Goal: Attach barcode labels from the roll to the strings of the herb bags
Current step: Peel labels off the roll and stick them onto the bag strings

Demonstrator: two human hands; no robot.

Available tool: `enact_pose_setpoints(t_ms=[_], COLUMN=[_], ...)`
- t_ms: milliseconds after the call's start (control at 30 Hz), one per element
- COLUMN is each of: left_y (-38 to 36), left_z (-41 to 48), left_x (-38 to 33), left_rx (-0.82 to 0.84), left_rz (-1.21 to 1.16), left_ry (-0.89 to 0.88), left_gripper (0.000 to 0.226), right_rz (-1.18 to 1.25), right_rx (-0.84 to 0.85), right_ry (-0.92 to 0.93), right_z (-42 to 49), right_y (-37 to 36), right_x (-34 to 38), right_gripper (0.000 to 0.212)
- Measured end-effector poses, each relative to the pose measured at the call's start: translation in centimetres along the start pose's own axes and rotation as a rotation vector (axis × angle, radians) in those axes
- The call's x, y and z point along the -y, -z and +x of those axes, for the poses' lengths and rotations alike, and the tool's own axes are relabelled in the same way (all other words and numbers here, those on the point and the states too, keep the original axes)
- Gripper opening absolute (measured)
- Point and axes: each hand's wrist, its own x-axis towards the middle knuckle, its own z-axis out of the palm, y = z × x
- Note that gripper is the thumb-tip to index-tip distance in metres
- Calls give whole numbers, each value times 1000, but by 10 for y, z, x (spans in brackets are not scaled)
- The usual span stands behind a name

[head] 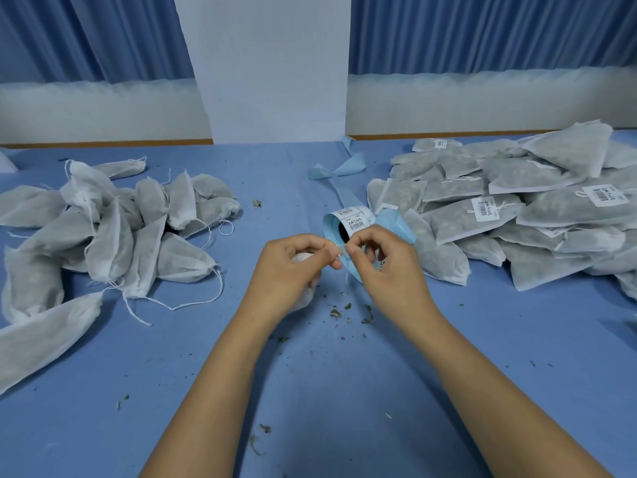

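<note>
Two bare forearms reach up from the bottom edge over the blue table (310, 391), which is strewn with dry herb crumbs (336, 312); the left hand (293, 267) has its fingers curled round a white herb bag (303, 298) tucked under the palm, and its thumb and forefinger pinch a small white piece (339, 252) at the tips; the right hand (382, 263), fingers curled, pinches the same piece from the other side, so the two hands meet fingertip to fingertip; whether that piece is label or string cannot be told; a pale blue backing strip (355, 274) curls beneath the right hand; just beyond the fingers the label roll (348, 222) lies on its side, barcodes facing up, its spent backing trailing toward the far edge; unlabelled bags (113, 232) with loose strings are heaped at the left, labelled bags (517, 208) at the right.
</note>
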Motion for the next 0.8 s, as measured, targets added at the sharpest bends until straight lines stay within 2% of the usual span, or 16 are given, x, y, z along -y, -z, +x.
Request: enact_pose_setpoints(t_ms=[133, 200, 267, 333, 467, 567, 633, 733, 800], left_y=[-3, -2, 0, 1, 0, 1, 4, 17, 25], left_z=[0, 1, 1, 1, 2, 1, 1, 2, 2], left_x=[0, 1, 2, 3, 4, 4, 3, 2, 0], left_rx=[9, -18, -25, -23, -1, 9, 16, 62, 108], left_rz=[-110, -118, -113, -80, -85, -51, -6, 97, 171], left_ry=[100, 91, 69, 53, 66, 80, 71, 50, 88], left_gripper=[26, 24, 24, 24, 26, 21, 15, 14, 16], right_rz=[-65, -35, -20, -58, -129, -237, -190, 134, 242], right_rx=[7, -87, -142, -131, -153, -170, -169, -252, -279], right_ry=[62, 143, 253, 319, 395, 440, 339, -7, -160], right_z=[-1, -1, -1, -2, -2, 0, 1, 9, 15], right_y=[0, 2, 4, 2, 2, 3, 6, 20, 29], right_x=[1, 4, 5, 4, 0, -4, -4, -2, -4], right_gripper=[10, 5, 10, 14, 3, 7, 12, 23, 25])
